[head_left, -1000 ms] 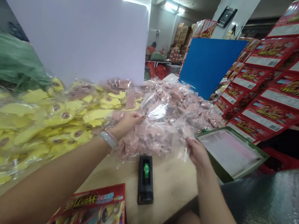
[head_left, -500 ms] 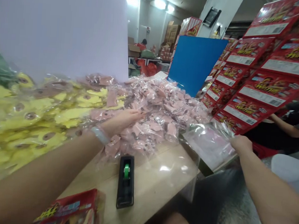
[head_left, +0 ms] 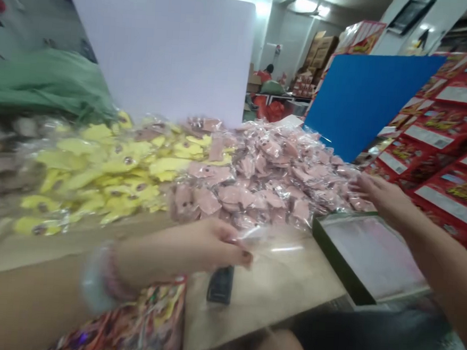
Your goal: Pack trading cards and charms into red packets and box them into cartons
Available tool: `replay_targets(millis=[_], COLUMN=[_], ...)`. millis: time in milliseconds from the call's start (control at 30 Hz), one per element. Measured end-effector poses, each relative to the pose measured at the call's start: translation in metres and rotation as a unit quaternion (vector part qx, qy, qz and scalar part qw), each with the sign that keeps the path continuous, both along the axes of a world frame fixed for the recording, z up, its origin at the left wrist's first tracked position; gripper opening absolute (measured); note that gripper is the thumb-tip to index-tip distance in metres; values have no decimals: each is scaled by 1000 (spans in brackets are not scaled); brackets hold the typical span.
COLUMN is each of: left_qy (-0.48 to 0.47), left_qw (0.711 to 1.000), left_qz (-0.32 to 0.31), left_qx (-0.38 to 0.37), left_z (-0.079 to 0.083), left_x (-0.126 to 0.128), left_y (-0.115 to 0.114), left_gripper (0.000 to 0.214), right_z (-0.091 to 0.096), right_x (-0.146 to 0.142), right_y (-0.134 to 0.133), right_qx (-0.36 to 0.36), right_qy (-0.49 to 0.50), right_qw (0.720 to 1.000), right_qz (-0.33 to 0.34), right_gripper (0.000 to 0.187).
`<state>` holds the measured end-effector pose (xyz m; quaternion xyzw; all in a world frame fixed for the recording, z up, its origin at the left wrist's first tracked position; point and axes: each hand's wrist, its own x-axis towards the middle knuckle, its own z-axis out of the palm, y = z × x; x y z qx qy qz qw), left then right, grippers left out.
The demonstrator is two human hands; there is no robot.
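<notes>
My left hand [head_left: 208, 242] is over the table, thumb and fingers closed on the edge of a clear plastic bag [head_left: 280, 247], whose film shines beside the fingertips. Under that hand the black tape dispenser [head_left: 220, 286] is partly covered. My right hand [head_left: 379, 198], slightly blurred, reaches over a shallow dark-green box [head_left: 339, 262] with its fingers stretched towards the heap of pink pieces [head_left: 267, 198] in clear wrappers. Whitish, see-through sheets [head_left: 375, 254] lie in the box. Left of the pink heap are yellow wrapped pieces [head_left: 125, 173] with dark round spots.
A shiny printed red package [head_left: 147, 318] lies below my left forearm. A white panel [head_left: 173, 53] and a blue panel [head_left: 370, 99] stand behind the heaps. Red printed cartons [head_left: 452, 131] are stacked at the right, a green sack [head_left: 44, 82] at the left.
My left hand has drawn back from the pink heap to above the tape dispenser. My right hand has left the clear film at the box and moved towards the heap. The view has swung left.
</notes>
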<state>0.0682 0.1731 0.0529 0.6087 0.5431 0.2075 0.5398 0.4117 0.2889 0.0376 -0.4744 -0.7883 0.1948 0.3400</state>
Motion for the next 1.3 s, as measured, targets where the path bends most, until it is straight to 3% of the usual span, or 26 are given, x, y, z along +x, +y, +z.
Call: replay_targets(millis=[67, 100, 200, 300, 367, 500, 567, 600, 667, 733, 767, 833, 933, 967, 1033, 1133, 1200, 1300], left_qy=[12, 8, -10, -26, -103, -287, -330, -342, -347, -338, -331, -319, -310, -308, -305, -294, -287, -261], left_qw=[995, 993, 991, 995, 993, 948, 928, 923, 921, 926, 930, 935, 940, 942, 947, 955, 958, 964], left_qz=[-91, -111, -131, -93, -40, 79, 112, 118, 119, 113, 111, 114, 113, 107, 82, 36, 3, -43], left_qx=[-40, -29, 8, -12, -47, -116, -131, -134, -130, -121, -118, -107, -86, -78, -57, -10, 16, 38], left_z=[-3, -4, -6, -11, -18, -41, -52, -57, -63, -64, -64, -63, -64, -65, -66, -65, -62, -57], left_x=[14, 15, -3, -45, -72, -102, -105, -104, -99, -94, -91, -86, -80, -79, -76, -72, -71, -70], left_y=[-11, -19, -50, -90, -118, -163, -178, -183, -189, -191, -191, -189, -184, -182, -180, -178, -178, -177], left_gripper=[20, 17, 11, 13, 14, 18, 16, 14, 13, 15, 15, 15, 15, 15, 16, 14, 13, 14], right_z=[29, 39, 42, 21, 2, -34, -48, -51, -52, -42, -33, -14, 13, 19, 22, 14, 6, 0], right_x=[-68, -98, -157, -170, -169, -174, -181, -185, -194, -204, -210, -221, -233, -236, -243, -255, -261, -265], right_y=[-44, -71, -147, -196, -220, -267, -289, -297, -311, -319, -322, -327, -331, -330, -327, -318, -312, -308], right_qx=[-79, -114, -240, -370, -420, -478, -482, -464, -355, -157, -50, 111, 233, 256, 266, 175, 139, 141], right_qy=[-41, -83, -105, -7, 84, 212, 230, 217, 146, 31, -26, -95, -84, -85, -129, -198, -194, -198], right_qw=[993, 981, 945, 914, 894, 850, 844, 858, 923, 987, 998, 988, 962, 956, 954, 964, 971, 970], right_qz=[80, 132, 196, 167, 134, 72, 45, 30, -4, -20, -24, -41, -112, -115, -57, 32, 19, 22], right_gripper=[34, 44, 15, 17, 24, 32, 32, 30, 24, 21, 23, 30, 40, 38, 29, 18, 14, 13])
